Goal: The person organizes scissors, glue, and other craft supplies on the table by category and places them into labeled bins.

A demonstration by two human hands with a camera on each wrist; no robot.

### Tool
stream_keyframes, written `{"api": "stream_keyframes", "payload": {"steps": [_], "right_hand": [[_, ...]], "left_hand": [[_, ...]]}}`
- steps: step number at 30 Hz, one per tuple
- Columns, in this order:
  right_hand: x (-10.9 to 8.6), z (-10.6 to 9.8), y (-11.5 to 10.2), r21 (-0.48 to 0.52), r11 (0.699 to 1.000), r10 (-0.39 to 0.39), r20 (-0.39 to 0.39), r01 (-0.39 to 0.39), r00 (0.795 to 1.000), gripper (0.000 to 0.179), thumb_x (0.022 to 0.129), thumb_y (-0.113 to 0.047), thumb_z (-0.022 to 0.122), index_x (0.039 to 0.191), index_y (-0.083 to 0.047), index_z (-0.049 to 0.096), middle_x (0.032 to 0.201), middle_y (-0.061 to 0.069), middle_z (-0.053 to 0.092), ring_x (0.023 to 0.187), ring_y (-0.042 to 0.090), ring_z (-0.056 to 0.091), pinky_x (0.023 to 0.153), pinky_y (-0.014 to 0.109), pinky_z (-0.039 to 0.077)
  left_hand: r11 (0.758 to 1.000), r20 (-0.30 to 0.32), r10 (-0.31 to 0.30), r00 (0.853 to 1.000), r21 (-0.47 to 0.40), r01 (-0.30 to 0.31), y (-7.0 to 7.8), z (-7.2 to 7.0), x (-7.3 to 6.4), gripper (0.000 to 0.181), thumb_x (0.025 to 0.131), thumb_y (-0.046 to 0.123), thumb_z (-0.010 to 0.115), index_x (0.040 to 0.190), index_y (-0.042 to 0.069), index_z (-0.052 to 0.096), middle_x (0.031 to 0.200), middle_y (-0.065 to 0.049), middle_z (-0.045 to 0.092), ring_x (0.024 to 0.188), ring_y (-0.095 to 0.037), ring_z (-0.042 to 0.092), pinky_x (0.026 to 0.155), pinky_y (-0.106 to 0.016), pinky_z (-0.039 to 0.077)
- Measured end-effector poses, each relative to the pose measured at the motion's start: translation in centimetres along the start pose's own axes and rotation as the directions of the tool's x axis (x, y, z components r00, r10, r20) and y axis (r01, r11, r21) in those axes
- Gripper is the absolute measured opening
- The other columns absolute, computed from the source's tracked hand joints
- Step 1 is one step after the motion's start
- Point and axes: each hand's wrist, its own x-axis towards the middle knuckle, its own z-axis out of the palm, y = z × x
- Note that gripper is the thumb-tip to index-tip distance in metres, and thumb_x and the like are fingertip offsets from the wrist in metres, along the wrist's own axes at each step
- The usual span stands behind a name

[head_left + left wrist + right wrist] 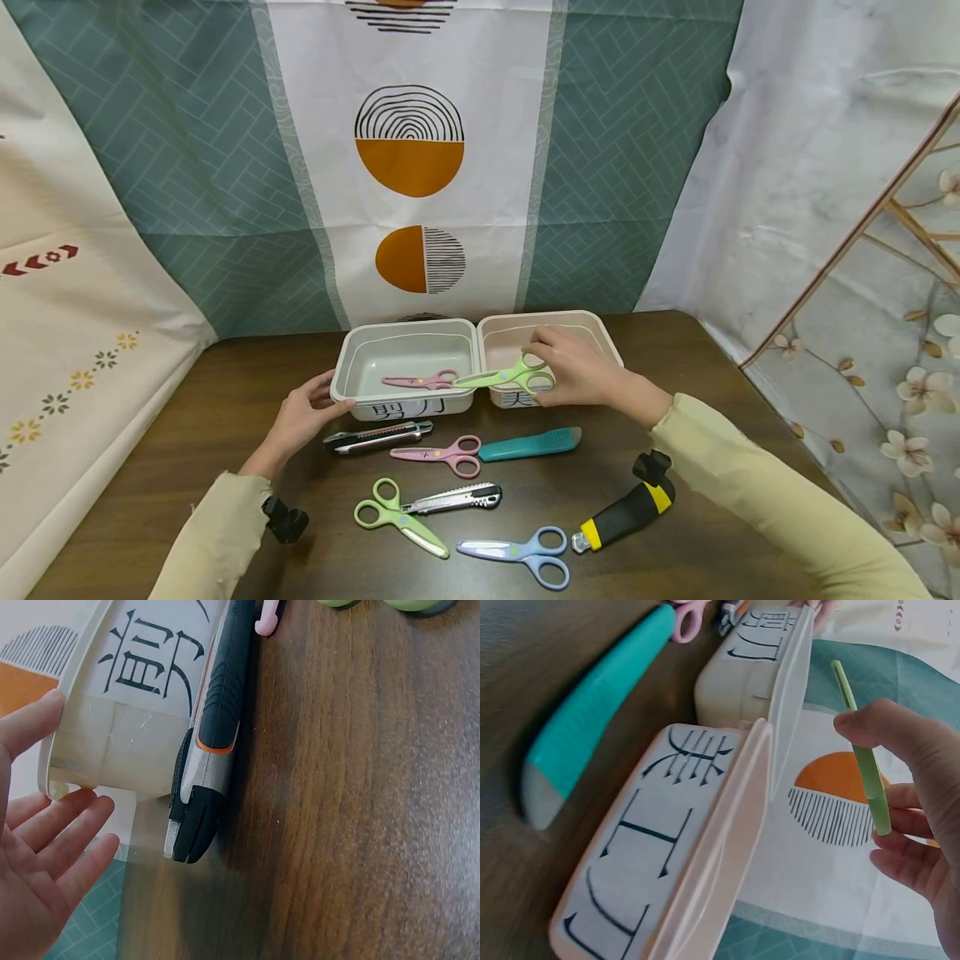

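Note:
My right hand (573,367) pinches a pair of green scissors (495,377) by the handles, above where the two boxes meet. Its blades point left, over the white box (412,327). Seen edge-on in the right wrist view, the green scissors (861,754) lie between thumb and fingers. Inside the white box is a pair of pink scissors (420,381). My left hand (303,417) touches that box's left front corner, thumb at the rim, fingers fairly straight along the side. Just in front of it lies a black and silver utility knife (217,712).
A pale pink box (543,317) adjoins on the right; both boxes carry character labels. On the table lie pink scissors (450,455), a teal knife (528,446), a silver box cutter (457,498), green scissors (397,517), blue scissors (525,550) and a yellow-black cutter (626,515).

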Motion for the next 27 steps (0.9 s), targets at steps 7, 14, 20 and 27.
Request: {"api": "stream_keyframes", "payload": {"steps": [7,14,20,27], "right_hand": [[1.8,0.4,-0.2,-0.105,0.994,-0.009,0.009,0.01,1.0,0.048,0.065,-0.027,0.075,0.105,-0.003,0.06,0.095,0.007,0.051,0.078,0.016,0.047,0.064,0.027,0.043],[3.2,1.3,0.2,-0.075,0.996,-0.049,-0.036,0.046,0.998,0.047,0.065,-0.025,0.076,0.103,-0.002,0.061,0.092,0.005,0.047,0.079,0.016,0.042,0.066,0.026,0.04],[4.2,1.9,0.8,-0.06,0.996,-0.064,-0.075,0.059,0.995,0.045,0.067,-0.024,0.074,0.104,-0.002,0.061,0.093,0.007,0.049,0.081,0.018,0.042,0.066,0.027,0.041],[4.9,2.6,1.1,-0.06,0.996,-0.074,-0.103,0.068,0.992,0.044,0.067,-0.022,0.075,0.102,-0.001,0.061,0.099,0.011,0.052,0.088,0.022,0.047,0.072,0.031,0.045]], "left_hand": [[1.0,0.004,-0.001,1.0,-0.004,0.001,0.2,-0.1,-0.1,0.07,0.082,0.031,0.067,0.136,-0.001,0.036,0.119,-0.023,0.056,0.104,-0.033,0.055,0.079,-0.037,0.048],[1.0,0.005,-0.004,1.0,-0.011,0.004,0.2,0.0,-0.1,0.07,0.082,0.031,0.067,0.137,-0.001,0.035,0.119,-0.023,0.056,0.105,-0.033,0.055,0.08,-0.038,0.048],[1.0,0.002,-0.007,1.0,-0.002,0.007,0.1,0.0,-0.1,0.07,0.082,0.031,0.067,0.136,-0.001,0.036,0.119,-0.023,0.056,0.104,-0.033,0.055,0.079,-0.036,0.048],[1.0,-0.002,0.0,1.0,-0.015,0.0,0.2,0.0,-0.2,0.07,0.082,0.03,0.067,0.136,-0.002,0.036,0.119,-0.024,0.056,0.103,-0.033,0.056,0.077,-0.034,0.049]]}}
